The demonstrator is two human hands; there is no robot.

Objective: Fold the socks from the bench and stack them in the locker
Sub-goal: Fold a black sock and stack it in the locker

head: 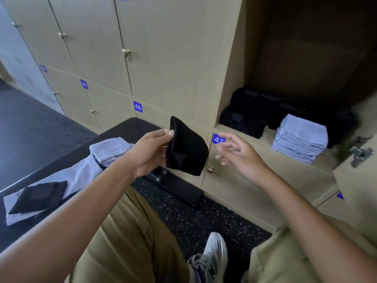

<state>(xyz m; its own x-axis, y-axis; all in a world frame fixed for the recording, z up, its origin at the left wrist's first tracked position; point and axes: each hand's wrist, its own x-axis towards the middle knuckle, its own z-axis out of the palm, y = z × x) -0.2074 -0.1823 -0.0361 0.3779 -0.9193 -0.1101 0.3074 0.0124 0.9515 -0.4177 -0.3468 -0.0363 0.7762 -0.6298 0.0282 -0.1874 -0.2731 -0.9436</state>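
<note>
One black sock (186,149) pinched in left hand (150,153), right hand (237,153) apart

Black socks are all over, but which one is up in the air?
The folded black sock pinched in the left hand; the others lie on the bench or locker shelf.

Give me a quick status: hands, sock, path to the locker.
Left hand pinches folded black sock. Right hand open, empty. Open locker holds black and blue stacks; path clear.

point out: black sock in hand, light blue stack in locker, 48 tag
black sock (186,149): head view, middle of the folded fabric.
light blue stack (304,132): head view, top layer.
48 tag (138,107): head view, centre of the label.
</note>
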